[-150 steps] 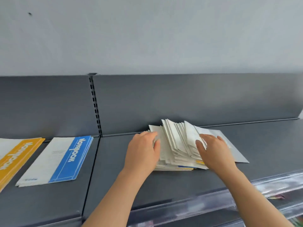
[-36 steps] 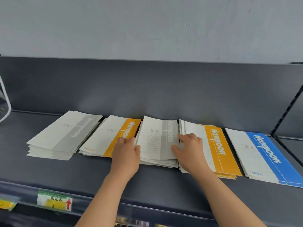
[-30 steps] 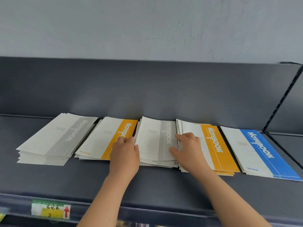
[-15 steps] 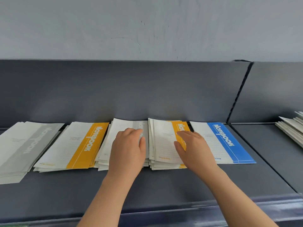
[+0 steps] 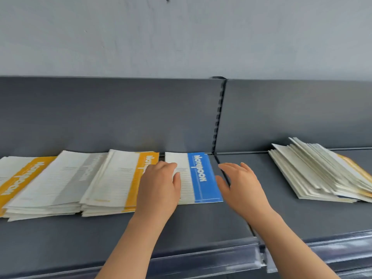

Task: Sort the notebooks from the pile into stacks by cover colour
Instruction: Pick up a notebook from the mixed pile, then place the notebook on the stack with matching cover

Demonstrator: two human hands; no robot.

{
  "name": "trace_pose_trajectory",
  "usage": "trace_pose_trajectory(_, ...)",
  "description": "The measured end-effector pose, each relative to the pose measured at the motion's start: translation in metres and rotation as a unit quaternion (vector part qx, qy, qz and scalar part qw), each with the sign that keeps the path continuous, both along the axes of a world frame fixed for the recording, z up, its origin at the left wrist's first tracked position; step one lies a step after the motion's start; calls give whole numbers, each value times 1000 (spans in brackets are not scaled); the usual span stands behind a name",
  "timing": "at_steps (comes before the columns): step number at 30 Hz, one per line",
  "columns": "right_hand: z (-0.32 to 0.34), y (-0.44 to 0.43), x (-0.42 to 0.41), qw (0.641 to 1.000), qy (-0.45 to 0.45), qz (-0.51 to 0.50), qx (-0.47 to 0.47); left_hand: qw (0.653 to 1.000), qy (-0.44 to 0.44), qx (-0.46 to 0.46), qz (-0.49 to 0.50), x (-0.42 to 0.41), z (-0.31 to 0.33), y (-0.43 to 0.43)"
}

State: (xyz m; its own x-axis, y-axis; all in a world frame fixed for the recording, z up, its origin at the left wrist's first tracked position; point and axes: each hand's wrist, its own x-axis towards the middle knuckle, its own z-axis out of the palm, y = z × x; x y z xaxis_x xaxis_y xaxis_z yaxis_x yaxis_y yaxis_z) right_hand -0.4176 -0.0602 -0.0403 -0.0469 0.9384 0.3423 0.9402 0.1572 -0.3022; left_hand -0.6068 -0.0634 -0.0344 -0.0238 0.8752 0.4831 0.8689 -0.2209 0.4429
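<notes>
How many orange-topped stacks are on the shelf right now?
2. One orange stack at the far left, cut off by the frame; a second orange stack between the grey stack and the blue notebook, by the left hand. More may lie beyond the left edge.

Dark grey metal shelf (image 5: 201, 226) of two panels meeting at a seam (image 5: 217, 159), with a clear plastic strip (image 5: 201, 256) along the near edge. Lying flat side by side on the left panel, from left to right: an orange-banded stack (image 5: 18, 178), cut by the frame edge; a grey-banded stack (image 5: 60, 182); a second orange-banded stack (image 5: 120, 178); a blue-banded notebook (image 5: 201, 178), just left of the seam. On the right panel, well apart, lies a fanned pile (image 5: 322, 174) of notebooks, mostly pale faces showing.
</notes>
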Motion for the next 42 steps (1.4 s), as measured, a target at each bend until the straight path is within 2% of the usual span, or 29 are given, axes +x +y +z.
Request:
trace_pose_trajectory(8, -3, 0, 94, 1000, 6, -7, 5, 999, 22, -27, -20, 92, 0, 13)
trace_pose_trajectory(23, 4, -14, 251, 982, 59, -167, 59, 985, 4, -42, -170, 231, -2, 35)
trace_pose_trajectory(27, 1, -4, 313, 976, 68, -206, 23, 984, -1, -27, -178, 283, 5, 38)
trace_pose_trajectory(30, -10, 4, 359, 969, 82, -227, -52, 982, -4, -31, -187, 328, 8, 41)
trace_pose_trajectory(33, -24, 8, 389, 963, 127, -211, -109, 979, -18, -49, -195, 369, 7, 47)
trace_pose_trajectory(37, -32, 6, 400, 978, 161, -105, -82, 981, -27, -104, -159, 407, -1, 53)
trace_pose_trajectory(42, -29, 5, 400, 977, 198, 7, -74, 983, -30, -164, -79, 423, -1, 57)
